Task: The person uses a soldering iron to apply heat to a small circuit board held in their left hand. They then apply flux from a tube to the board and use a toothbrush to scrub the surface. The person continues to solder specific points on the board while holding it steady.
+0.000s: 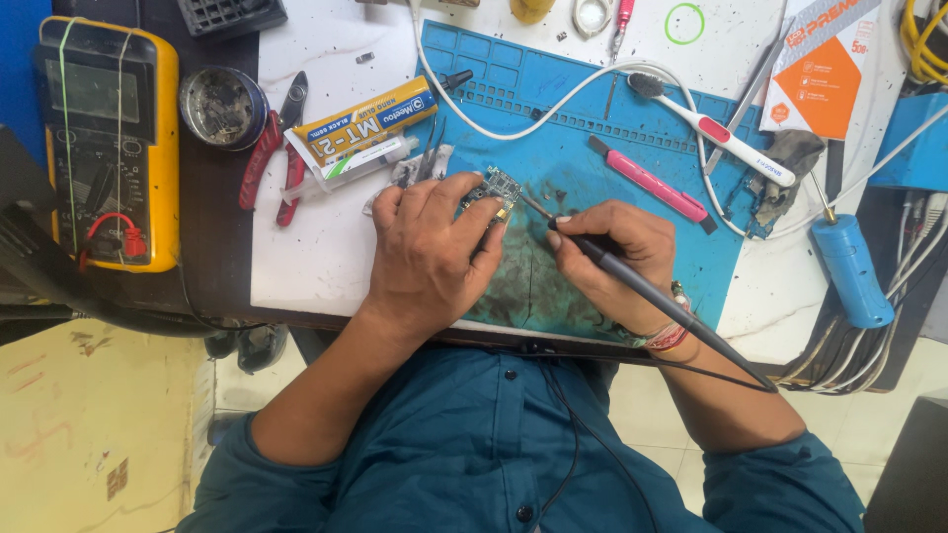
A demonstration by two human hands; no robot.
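Blue mat (553,173) spread across the white bench top (316,237), yellow multimeter (107,138) far left, glue box (365,123) and red pliers (275,148) just left of the mat, toothbrush (706,126) and pink knife (647,180) lying on it to the right. Left hand (430,252) curled over, fingers closed on a small circuit board (497,188) resting on the mat near its middle. Right hand (617,262) pinching a black soldering iron (642,286) like a pen, tip touching the board's right edge
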